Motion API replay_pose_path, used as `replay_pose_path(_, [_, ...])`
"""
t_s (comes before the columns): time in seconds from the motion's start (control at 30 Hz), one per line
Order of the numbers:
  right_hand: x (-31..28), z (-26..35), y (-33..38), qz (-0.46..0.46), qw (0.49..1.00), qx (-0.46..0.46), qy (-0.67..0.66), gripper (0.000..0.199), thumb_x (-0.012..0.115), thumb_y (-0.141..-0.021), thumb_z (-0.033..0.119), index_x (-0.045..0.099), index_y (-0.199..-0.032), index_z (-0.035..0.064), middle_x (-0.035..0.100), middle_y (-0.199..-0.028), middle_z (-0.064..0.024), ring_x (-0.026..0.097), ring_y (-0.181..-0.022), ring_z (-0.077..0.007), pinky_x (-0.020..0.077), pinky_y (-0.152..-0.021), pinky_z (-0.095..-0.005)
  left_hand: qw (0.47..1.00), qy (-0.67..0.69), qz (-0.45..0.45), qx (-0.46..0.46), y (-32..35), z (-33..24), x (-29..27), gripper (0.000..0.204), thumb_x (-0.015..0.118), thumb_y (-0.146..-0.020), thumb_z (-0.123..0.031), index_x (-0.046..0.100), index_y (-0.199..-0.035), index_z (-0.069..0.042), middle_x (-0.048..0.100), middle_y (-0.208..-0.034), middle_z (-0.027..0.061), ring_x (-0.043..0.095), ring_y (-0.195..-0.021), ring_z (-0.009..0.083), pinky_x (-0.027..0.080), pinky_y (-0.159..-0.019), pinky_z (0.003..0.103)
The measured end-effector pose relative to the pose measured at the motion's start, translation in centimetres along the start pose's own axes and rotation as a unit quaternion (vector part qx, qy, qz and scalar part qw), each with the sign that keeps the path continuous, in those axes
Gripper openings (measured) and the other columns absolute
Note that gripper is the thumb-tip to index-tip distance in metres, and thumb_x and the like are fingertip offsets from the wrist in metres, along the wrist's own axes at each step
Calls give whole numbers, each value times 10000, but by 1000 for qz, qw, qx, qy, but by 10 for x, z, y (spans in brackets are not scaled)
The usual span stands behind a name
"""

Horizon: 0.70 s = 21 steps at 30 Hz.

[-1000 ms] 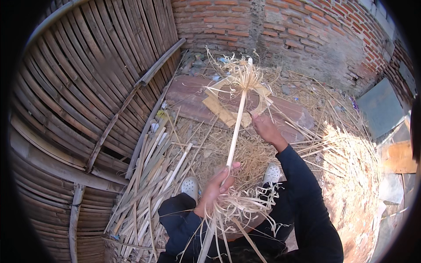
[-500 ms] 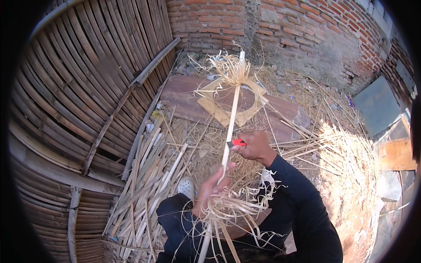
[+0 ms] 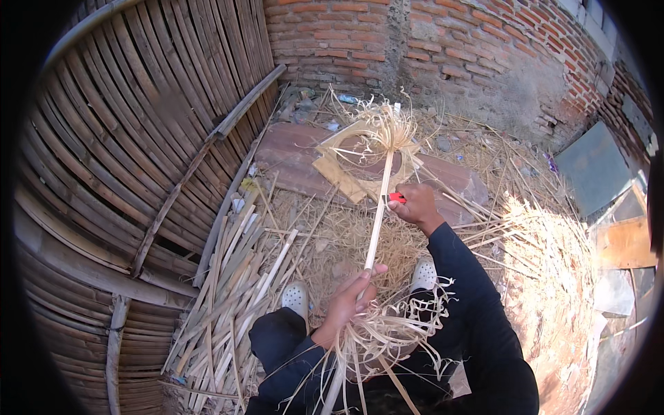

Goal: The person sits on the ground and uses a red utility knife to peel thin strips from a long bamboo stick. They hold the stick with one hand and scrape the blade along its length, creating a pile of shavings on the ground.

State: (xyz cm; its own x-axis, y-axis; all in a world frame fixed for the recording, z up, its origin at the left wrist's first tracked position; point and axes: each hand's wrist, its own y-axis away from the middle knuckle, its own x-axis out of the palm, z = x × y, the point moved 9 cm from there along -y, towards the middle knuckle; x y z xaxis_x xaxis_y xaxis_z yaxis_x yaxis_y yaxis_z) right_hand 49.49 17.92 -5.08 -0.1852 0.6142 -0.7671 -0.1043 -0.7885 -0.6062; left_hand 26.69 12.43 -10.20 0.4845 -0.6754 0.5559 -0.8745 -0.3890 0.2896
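Note:
A long pale bamboo stick (image 3: 379,225) slants from my lap toward the far wall. My left hand (image 3: 351,299) is closed round its near part, just above a bushy ring of curled shavings (image 3: 391,332). Farther up, my right hand (image 3: 417,206) grips a red utility knife (image 3: 396,198), its blade against the stick's side. A second tuft of curled shavings (image 3: 391,131) fans out round the stick's far end, above a flat wooden piece with a round hole (image 3: 337,181).
Split bamboo strips (image 3: 218,311) lie heaped on the left, beside a bamboo slat wall (image 3: 138,138). A reddish-brown slab (image 3: 280,155) rests on the shaving-strewn ground. Behind stands a brick wall (image 3: 477,62); a grey panel (image 3: 593,166) leans at the right.
My right hand and the knife have moved up and away along the stick. The stick's far end has swung right and lower, and my left hand has shifted slightly right.

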Motion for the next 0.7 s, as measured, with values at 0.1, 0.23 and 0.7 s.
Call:
replay_pose_path(0.1, [3,-14,-3,-50,998,43,1,657,458,-851,667,559,-623,58,550,-566,-163,572,-561,-380,425,-527,-475,1000,5,8,3,2,4,0,422,349,-1025,-301,489,-1321,-34,310,-552,-74,262,-470,22,229,-462,171])
replay_pose_path(0.23, [0,-103,4,-42,968,245,30,690,398,-880,666,589,-649,45,570,-593,-182,568,-596,-402,421,-559,-482,999,-15,44,-5,3,18,19,411,346,-1031,-292,494,-1310,-29,309,-555,-75,264,-472,21,248,-463,171])
replay_pose_path(0.7, [44,-18,18,167,900,281,-288,696,314,-975,585,470,-624,5,394,-489,-96,395,-468,-221,357,-518,-414,992,-42,-104,49,2,-18,-32,373,448,-1012,-230,502,-1304,-5,359,-584,-80,307,-463,15,239,-428,183])
